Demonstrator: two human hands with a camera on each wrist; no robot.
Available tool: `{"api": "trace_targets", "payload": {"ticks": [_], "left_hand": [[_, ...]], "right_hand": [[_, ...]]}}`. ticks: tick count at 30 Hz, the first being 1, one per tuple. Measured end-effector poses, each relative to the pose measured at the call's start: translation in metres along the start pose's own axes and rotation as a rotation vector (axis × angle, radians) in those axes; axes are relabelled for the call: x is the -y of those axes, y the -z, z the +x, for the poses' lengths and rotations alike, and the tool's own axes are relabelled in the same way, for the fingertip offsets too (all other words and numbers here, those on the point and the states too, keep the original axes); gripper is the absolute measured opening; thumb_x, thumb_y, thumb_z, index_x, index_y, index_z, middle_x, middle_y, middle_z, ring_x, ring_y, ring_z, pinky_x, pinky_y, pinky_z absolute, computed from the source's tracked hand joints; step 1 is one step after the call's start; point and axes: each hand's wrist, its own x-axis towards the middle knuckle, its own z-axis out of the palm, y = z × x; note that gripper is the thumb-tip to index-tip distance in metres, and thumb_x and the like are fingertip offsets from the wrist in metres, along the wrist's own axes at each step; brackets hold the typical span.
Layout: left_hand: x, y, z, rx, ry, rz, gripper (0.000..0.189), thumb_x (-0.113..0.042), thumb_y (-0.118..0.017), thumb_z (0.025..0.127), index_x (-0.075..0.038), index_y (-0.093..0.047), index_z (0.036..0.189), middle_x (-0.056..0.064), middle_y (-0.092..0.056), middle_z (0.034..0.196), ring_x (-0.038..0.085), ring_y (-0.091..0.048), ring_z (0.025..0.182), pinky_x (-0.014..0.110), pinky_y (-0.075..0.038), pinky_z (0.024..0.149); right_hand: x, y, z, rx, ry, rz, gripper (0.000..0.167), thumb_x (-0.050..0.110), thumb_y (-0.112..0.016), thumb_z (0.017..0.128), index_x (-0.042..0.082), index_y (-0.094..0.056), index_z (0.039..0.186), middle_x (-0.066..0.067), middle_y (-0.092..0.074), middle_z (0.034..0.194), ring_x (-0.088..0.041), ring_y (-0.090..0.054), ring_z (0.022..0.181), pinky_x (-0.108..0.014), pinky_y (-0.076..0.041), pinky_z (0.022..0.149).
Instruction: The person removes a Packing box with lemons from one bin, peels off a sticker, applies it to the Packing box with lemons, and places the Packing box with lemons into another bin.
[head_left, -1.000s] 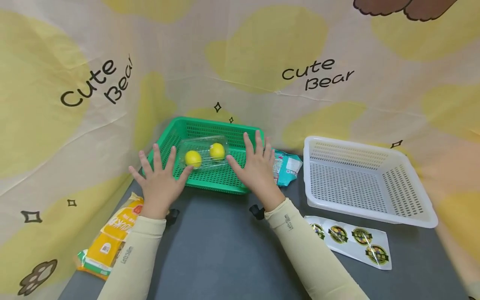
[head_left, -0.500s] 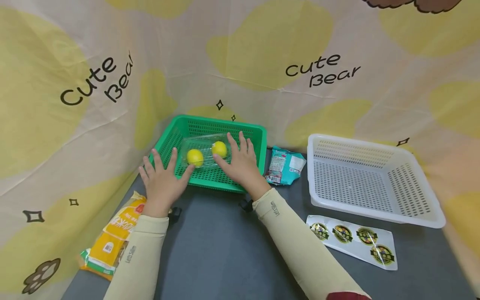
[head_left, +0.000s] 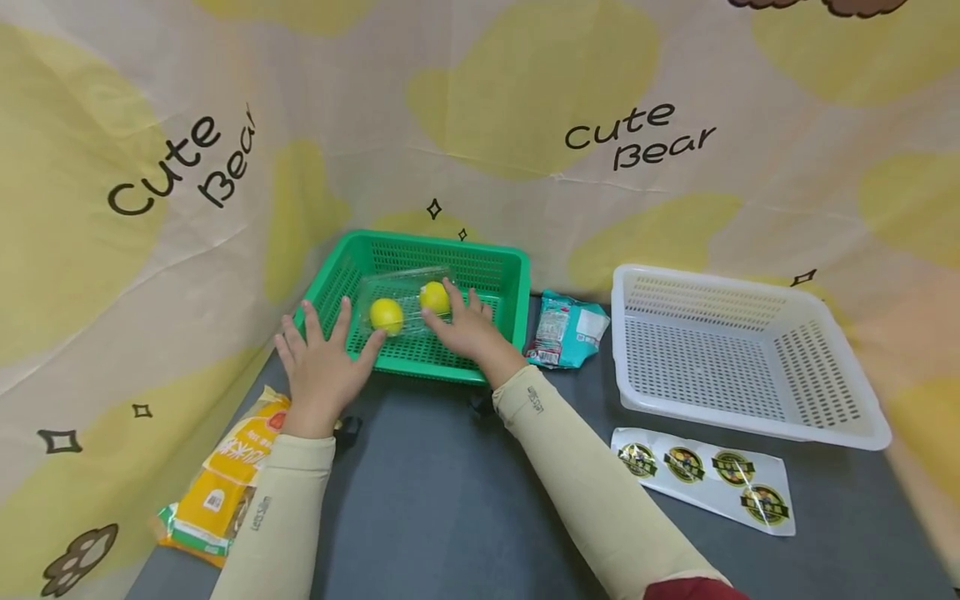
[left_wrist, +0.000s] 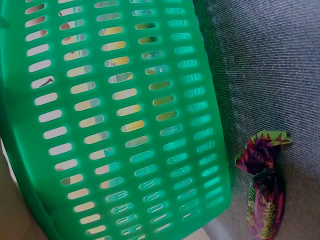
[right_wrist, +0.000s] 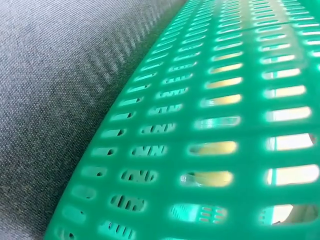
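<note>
A clear plastic box point(head_left: 412, 327) with two yellow round things, perhaps lemons point(head_left: 386, 317), lies in a green basket point(head_left: 427, 367). My left hand point(head_left: 322, 379) is over the basket's near left corner, fingers spread, its thumb tip by the left yellow thing. My right hand point(head_left: 471, 333) reaches over the near right rim, thumb and forefinger beside the right yellow thing point(head_left: 434, 297). Whether these fingers touch the box cannot be told. Both wrist views show mainly the slotted basket wall point(left_wrist: 115, 110), with yellow glimpsed through its holes.
A white basket point(head_left: 738, 427) stands right, a teal packet point(head_left: 568, 332) between the baskets. A sticker sheet point(head_left: 705, 479) lies before the white one. At left is a yellow bag point(head_left: 217, 492). A wrapped candy point(left_wrist: 265, 195) lies by the green basket. Patterned cloth point(head_left: 495, 100) hangs behind.
My right hand has moved left and lower, from the basket's right rim to the box, its fingers now less upright. The teal packet is uncovered. My left hand has barely shifted.
</note>
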Motion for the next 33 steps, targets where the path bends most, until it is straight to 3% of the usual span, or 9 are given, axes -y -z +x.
{"api": "trace_targets", "payload": {"ticks": [10, 15, 22, 29, 33], "left_hand": [[-0.0009, 0.0011, 0.0002, 0.018, 0.000, 0.000, 0.094, -0.081, -0.029, 0.101, -0.021, -0.015, 0.172, 0.032, 0.010, 0.171, 0.061, 0.019, 0.152, 0.071, 0.015, 0.117], [-0.0026, 0.0007, 0.0007, 0.013, -0.003, 0.001, 0.093, -0.081, -0.030, 0.101, -0.021, -0.016, 0.172, 0.032, 0.008, 0.172, 0.062, 0.015, 0.152, 0.071, 0.014, 0.118], [-0.0025, 0.0021, 0.0008, 0.013, 0.000, -0.008, 0.093, -0.080, -0.030, 0.102, -0.019, -0.019, 0.172, 0.032, 0.010, 0.171, 0.062, 0.016, 0.152, 0.073, 0.014, 0.117], [-0.0022, 0.0029, 0.0006, 0.019, 0.008, -0.002, 0.092, -0.079, -0.030, 0.102, -0.020, -0.017, 0.172, 0.032, 0.010, 0.171, 0.061, 0.017, 0.152, 0.072, 0.015, 0.117], [-0.0020, 0.0021, 0.0017, 0.021, 0.009, 0.003, 0.092, -0.080, -0.028, 0.102, -0.021, -0.017, 0.172, 0.031, 0.011, 0.171, 0.061, 0.017, 0.152, 0.072, 0.014, 0.117]], "right_hand": [[-0.0028, 0.0009, 0.0049, 0.014, -0.016, 0.066, 0.077, 0.064, -0.043, 0.108, 0.035, -0.010, 0.172, -0.018, -0.013, 0.175, -0.050, -0.012, 0.157, -0.069, -0.024, 0.120], [-0.0040, 0.0040, 0.0046, 0.050, -0.021, 0.083, 0.077, 0.061, -0.041, 0.110, 0.031, -0.010, 0.173, -0.014, -0.019, 0.174, -0.047, -0.020, 0.156, -0.066, -0.028, 0.119], [-0.0008, 0.0051, 0.0025, 0.072, -0.009, 0.087, 0.077, 0.061, -0.041, 0.110, 0.029, -0.010, 0.173, -0.019, -0.022, 0.172, -0.047, -0.028, 0.153, -0.065, -0.033, 0.116], [-0.0006, 0.0067, 0.0015, 0.134, 0.004, 0.130, 0.080, 0.059, -0.043, 0.110, 0.028, -0.004, 0.173, -0.025, -0.015, 0.173, -0.049, -0.023, 0.156, -0.067, -0.028, 0.119], [-0.0016, 0.0058, 0.0025, 0.145, 0.009, 0.153, 0.082, 0.058, -0.046, 0.110, 0.029, -0.003, 0.172, -0.023, -0.015, 0.171, -0.049, -0.033, 0.151, -0.065, -0.033, 0.117]]}}
